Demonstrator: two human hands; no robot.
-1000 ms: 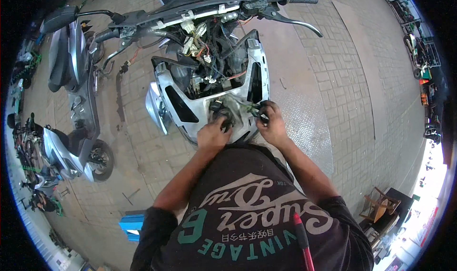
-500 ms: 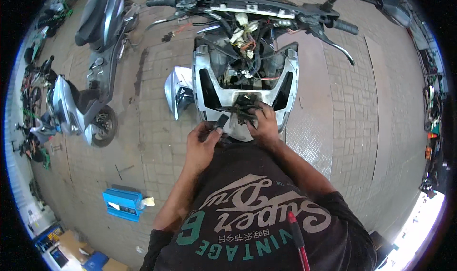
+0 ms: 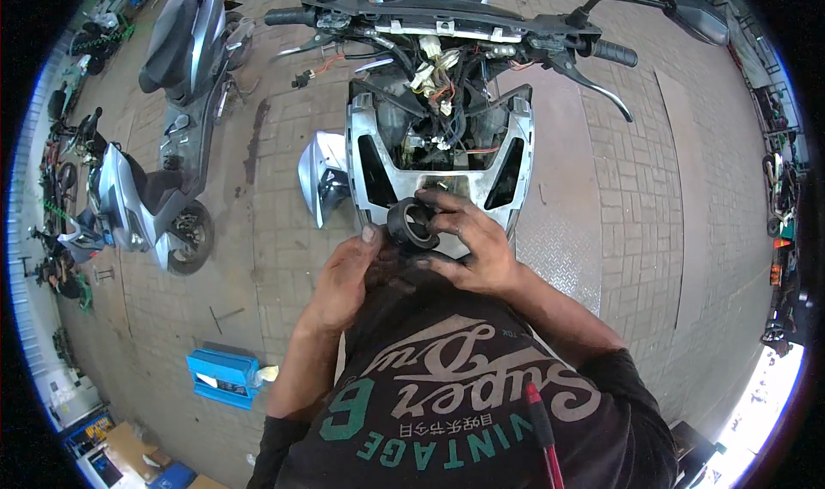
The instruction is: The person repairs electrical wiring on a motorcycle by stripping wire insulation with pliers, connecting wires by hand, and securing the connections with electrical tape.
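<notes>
Over the front of a partly stripped scooter (image 3: 404,178), both my hands meet at a roll of black tape (image 3: 398,225), its round hole facing up and to the right. My right hand (image 3: 481,248) has its fingertips at the roll's right rim and hole, with the thumb lower down. My left hand (image 3: 344,274) is curled at the roll's lower left, thumb raised; its fingers are partly hidden in shadow. Behind the roll, the silver front panel carries two dark slots. Bundled wires with white connectors (image 3: 436,68) lie exposed below the handlebar (image 3: 447,12).
A silver-blue body panel (image 3: 322,175) stands left of the scooter. Another scooter (image 3: 142,197) is parked farther left. A blue box (image 3: 222,375) sits on the paved floor at lower left. Brake lever (image 3: 601,94) and mirror (image 3: 696,16) jut out at right.
My right hand has left the dark wiring at the front panel and come to the tape roll. The roll has turned from edge-on to show its hole. My view has shifted slightly.
</notes>
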